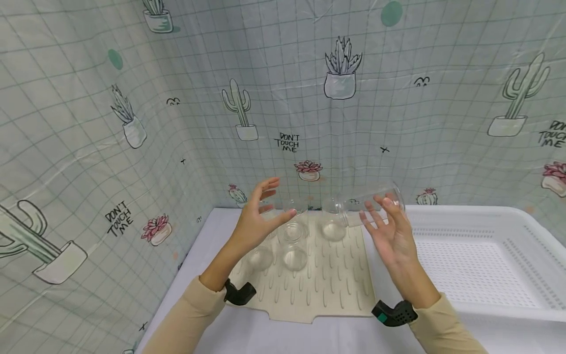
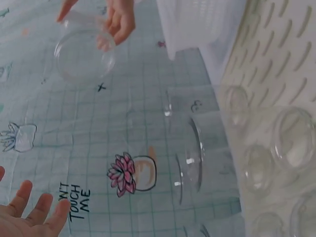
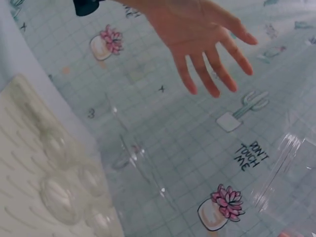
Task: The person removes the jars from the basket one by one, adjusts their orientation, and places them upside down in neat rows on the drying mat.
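My right hand (image 1: pixel 395 238) holds a clear glass (image 1: pixel 353 209) by one end, tipped nearly onto its side above the mat's back right. Its round rim (image 2: pixel 58 59) faces the camera in the left wrist view. Raised over the mat's left part, my left hand (image 1: pixel 256 221) has its fingers spread and holds nothing; the right wrist view shows the same fingers (image 3: pixel 212 64) apart. Several clear glasses stand on the beige ridged mat (image 1: pixel 327 290), among them a front one (image 1: pixel 294 258) and one at the back right (image 1: pixel 333 229). The left hand partly covers those on the left.
A large white basket (image 1: pixel 477 300) with a perforated bottom stands right of the mat. Behind the table hangs a grid-patterned curtain (image 1: pixel 265 49) with cactus drawings, which also closes off the left side. A white cloth (image 1: pixel 199 265) covers the table.
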`<action>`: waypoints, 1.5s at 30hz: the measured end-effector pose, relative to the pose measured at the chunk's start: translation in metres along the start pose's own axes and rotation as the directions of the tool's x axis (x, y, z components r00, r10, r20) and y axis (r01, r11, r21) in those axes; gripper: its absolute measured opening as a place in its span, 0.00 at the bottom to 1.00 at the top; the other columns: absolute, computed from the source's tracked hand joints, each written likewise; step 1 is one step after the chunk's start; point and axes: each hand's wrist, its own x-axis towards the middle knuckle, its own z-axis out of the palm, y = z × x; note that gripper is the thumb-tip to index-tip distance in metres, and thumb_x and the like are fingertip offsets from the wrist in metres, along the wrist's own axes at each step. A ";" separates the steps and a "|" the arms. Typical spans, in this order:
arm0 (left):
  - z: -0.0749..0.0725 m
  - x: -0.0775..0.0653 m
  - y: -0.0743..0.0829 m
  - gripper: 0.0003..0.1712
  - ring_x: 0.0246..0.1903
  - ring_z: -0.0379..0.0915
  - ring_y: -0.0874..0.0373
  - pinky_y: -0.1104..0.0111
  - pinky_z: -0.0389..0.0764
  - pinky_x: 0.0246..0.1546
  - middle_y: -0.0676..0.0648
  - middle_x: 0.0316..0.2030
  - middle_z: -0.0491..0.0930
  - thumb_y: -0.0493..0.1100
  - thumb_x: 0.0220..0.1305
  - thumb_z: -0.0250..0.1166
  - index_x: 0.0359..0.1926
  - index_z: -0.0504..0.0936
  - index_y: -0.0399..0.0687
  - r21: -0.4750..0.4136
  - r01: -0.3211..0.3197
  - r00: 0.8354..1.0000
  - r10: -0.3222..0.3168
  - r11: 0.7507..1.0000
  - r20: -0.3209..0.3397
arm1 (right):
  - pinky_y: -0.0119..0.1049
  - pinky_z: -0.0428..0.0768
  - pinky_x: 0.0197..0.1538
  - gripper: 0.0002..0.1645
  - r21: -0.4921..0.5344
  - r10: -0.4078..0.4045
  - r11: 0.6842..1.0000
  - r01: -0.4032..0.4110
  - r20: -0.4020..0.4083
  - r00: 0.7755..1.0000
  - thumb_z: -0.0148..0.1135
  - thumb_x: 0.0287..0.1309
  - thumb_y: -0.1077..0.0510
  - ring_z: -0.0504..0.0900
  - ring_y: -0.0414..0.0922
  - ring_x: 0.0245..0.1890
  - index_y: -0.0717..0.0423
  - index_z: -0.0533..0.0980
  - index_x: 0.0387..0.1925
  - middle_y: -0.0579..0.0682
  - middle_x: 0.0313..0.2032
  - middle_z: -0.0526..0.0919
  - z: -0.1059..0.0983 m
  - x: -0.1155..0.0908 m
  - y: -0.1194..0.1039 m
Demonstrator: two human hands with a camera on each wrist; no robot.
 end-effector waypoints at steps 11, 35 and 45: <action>-0.026 -0.018 -0.030 0.41 0.62 0.55 0.53 0.52 0.60 0.59 0.48 0.63 0.59 0.45 0.56 0.67 0.66 0.57 0.51 0.112 0.027 0.999 -0.022 0.993 -0.043 | 0.48 0.58 0.63 0.23 -0.129 0.000 0.992 -0.007 -0.049 0.999 0.55 0.60 0.62 0.62 0.52 0.59 0.51 0.61 0.55 0.47 0.46 0.72 -0.005 0.007 0.003; -0.036 -0.083 -0.154 0.57 0.68 0.41 0.47 0.44 0.51 0.61 0.47 0.69 0.47 0.68 0.50 0.62 0.72 0.44 0.53 0.434 0.224 0.974 -0.219 0.873 -0.062 | 0.46 0.63 0.61 0.35 -0.327 0.002 0.945 -0.035 -0.101 0.995 0.55 0.60 0.66 0.71 0.42 0.48 0.50 0.49 0.62 0.47 0.48 0.67 -0.015 0.010 0.020; -0.023 -0.104 -0.174 0.58 0.69 0.33 0.46 0.40 0.49 0.60 0.46 0.71 0.39 0.69 0.50 0.62 0.72 0.46 0.47 0.483 0.241 0.962 -0.274 0.842 -0.002 | 0.50 0.57 0.63 0.39 -0.447 0.000 0.892 -0.066 -0.146 0.989 0.61 0.56 0.66 0.66 0.43 0.55 0.52 0.50 0.63 0.46 0.52 0.64 -0.018 0.011 0.031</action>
